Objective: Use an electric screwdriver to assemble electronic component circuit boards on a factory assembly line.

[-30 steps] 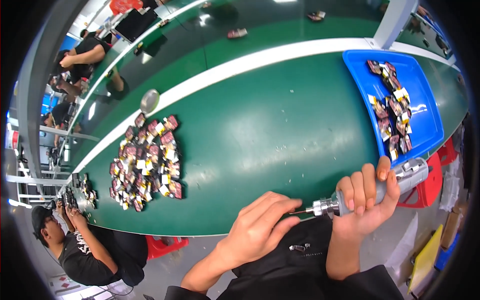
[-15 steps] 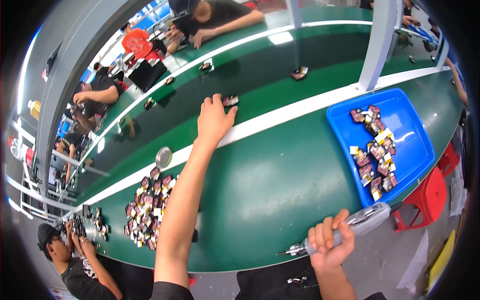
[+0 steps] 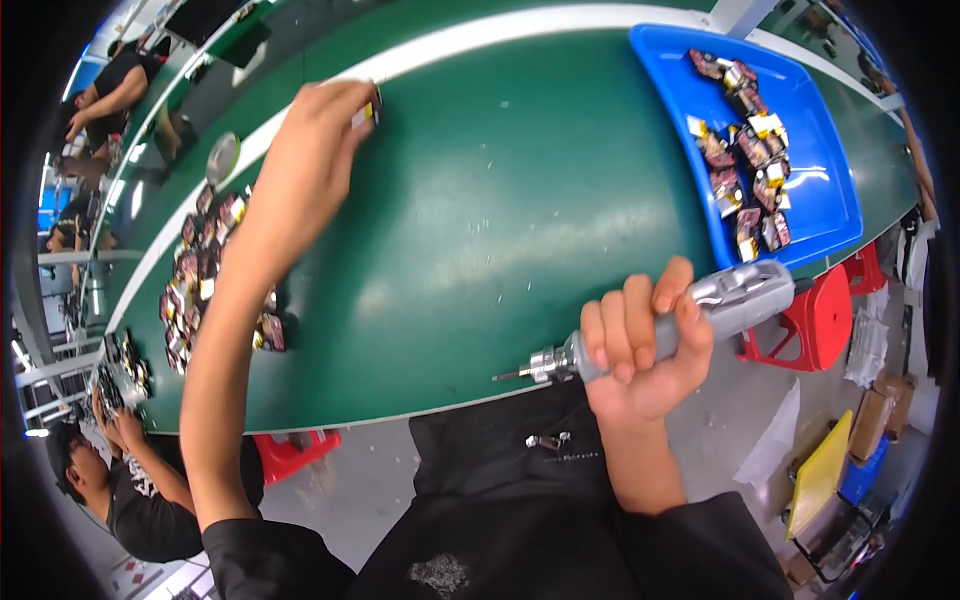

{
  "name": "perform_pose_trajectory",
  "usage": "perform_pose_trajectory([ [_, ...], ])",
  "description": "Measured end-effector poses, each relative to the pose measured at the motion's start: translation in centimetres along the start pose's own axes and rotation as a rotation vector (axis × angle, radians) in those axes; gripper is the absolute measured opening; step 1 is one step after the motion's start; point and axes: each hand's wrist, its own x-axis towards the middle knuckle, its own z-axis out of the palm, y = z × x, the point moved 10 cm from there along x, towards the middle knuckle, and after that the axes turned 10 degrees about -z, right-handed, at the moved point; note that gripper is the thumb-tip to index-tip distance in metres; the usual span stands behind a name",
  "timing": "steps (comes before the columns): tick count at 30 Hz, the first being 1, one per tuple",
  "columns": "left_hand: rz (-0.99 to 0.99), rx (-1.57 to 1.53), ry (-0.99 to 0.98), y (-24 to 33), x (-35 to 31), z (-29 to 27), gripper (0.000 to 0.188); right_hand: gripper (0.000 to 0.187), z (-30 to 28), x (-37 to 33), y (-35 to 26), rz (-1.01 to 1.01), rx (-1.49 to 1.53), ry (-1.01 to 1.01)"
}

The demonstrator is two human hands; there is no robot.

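Observation:
My left hand (image 3: 312, 150) is closed on a small dark block (image 3: 368, 112), its fingertips pinching it above the green worktable (image 3: 450, 200). Fingers cover most of that block, and a bit of yellow and white shows. In my right hand (image 3: 640, 345) is a grey electric screwdriver (image 3: 745, 300), its bit pointing left over the table's near edge. Beneath and left of my left forearm lies a heap of similar small blocks (image 3: 200, 260), dark with maroon, white and yellow parts. More such blocks (image 3: 755, 150) sit in a blue tray (image 3: 845, 215) at the right.
A round clear-topped disc (image 3: 223, 158) stands by the white rail (image 3: 500, 30) along the table's far side. At the left, a co-worker (image 3: 130, 480) handles small parts. Red stools (image 3: 825, 320) stand below the tray. A yellow board (image 3: 820, 475) leans at the lower right.
My left hand has come back from beyond the white rail to the near table, now with a small block in its fingers. The right hand keeps the screwdriver. The view has tilted down.

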Motion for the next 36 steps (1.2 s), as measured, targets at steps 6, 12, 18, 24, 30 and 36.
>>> perform_pose_trajectory([
  [6, -0.106, -0.107, -0.194, 6.9, -13.5, -0.1, 0.06, 0.019, -0.2, -0.6, 0.7, 0.024, -0.011, 0.009],
  [12, -0.066, -0.073, -0.051, 9.0, -15.5, -1.9, 0.038, 0.017, 1.9, -3.1, 2.0, 0.084, -0.038, -0.022],
  [18, 0.088, -0.017, 0.031, 10.0, -15.7, -1.6, 0.03, 0.011, 3.6, -7.5, 5.7, 0.292, -0.103, 0.007],
  [24, 0.235, 0.027, 0.145, 12.3, -16.4, -1.7, 0.017, 0.015, 3.2, -9.9, 8.4, 0.399, -0.318, 0.104],
  [30, 0.201, -0.038, 0.088, 12.8, -16.9, -1.4, 0.021, 0.016, 3.1, -9.8, 8.3, 0.401, -0.374, 0.079],
  [36, 0.113, -0.105, -0.105, 12.4, -17.0, -1.1, 0.033, 0.019, 6.2, -6.3, 4.9, 0.411, -0.332, -0.171],
])
